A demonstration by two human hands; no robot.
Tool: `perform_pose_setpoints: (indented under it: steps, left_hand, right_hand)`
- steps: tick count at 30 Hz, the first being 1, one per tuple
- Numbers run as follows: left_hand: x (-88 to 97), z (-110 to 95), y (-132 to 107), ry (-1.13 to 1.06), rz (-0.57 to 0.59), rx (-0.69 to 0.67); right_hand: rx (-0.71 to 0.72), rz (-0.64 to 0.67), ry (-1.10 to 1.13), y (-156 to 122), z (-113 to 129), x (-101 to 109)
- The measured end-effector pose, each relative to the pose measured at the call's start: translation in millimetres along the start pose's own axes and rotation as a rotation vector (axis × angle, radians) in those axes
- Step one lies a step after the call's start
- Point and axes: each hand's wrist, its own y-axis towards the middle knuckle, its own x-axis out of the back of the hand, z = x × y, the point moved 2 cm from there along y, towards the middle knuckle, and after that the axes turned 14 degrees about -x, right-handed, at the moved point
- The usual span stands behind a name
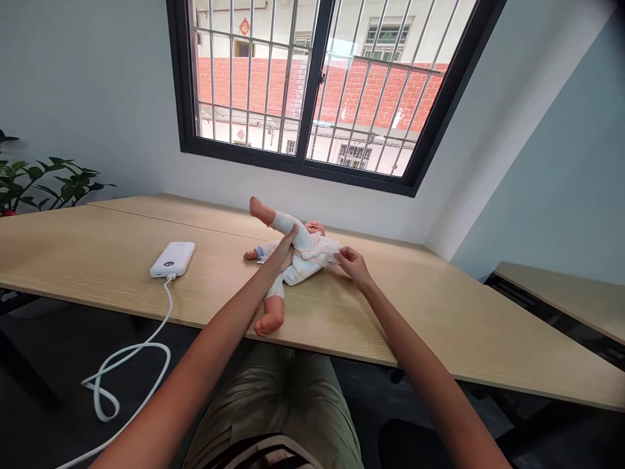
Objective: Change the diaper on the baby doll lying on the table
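A baby doll (308, 268) in pale patterned clothes lies on the wooden table, its head toward the window. One of its legs (283, 223) is raised, and my left hand (286, 251) is closed around it near the thigh. The other leg (273, 309) rests at the table's front edge. My right hand (352, 262) pinches the edge of a thin white cloth or diaper (326, 249) at the doll's right side. Most of the doll's head is hidden behind its body.
Left of the doll, a white power bank (172, 259) lies on the table (415, 306), with a white cable (166, 312) hanging over the front edge. A leafy plant (53, 182) stands at the far left. Behind the table is a barred window (312, 85).
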Motion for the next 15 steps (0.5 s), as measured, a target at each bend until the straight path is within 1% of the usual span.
perform_pose_setpoints:
  steps: [2, 4, 5, 6, 9, 10, 11, 12, 15]
  left_hand:
    - [5.5, -5.3, 2.1, -0.051, -0.073, 0.004]
    - [10.2, -9.7, 3.2, -0.088, -0.142, 0.003]
    - [11.8, -11.4, 3.4, -0.099, -0.167, 0.007]
    - [12.6, -12.7, 3.3, -0.108, -0.181, 0.011]
    - [11.7, -15.1, 2.2, -0.126, -0.181, 0.041]
    - [11.0, -15.3, 1.6, -0.128, -0.186, 0.058]
    - [10.4, -15.4, 1.0, -0.129, -0.196, 0.075]
    - [10.0, -15.4, 0.5, -0.129, -0.208, 0.091]
    - [8.9, -15.5, -0.2, -0.145, -0.203, 0.097]
  right_hand:
    - [-0.014, 0.021, 0.054, 4.3, 0.2, -6.1]
    - [-0.079, 0.064, 0.116, 5.7, -3.0, -10.3]
    - [-0.119, 0.055, 0.142, 5.4, -5.5, -10.8]
    - [-0.156, 0.015, 0.16, 4.6, -8.3, -10.3]
    - [-0.223, -0.175, 0.174, 0.0, -15.0, -5.9]
    - [-0.229, -0.2, 0.166, -1.7, -15.7, -5.2]
    - [-0.225, -0.194, 0.156, -3.3, -15.5, -5.3]
    - [-0.209, -0.162, 0.145, -4.7, -14.4, -6.0]
    - [-0.089, -0.026, 0.064, -7.7, -7.5, -9.8]
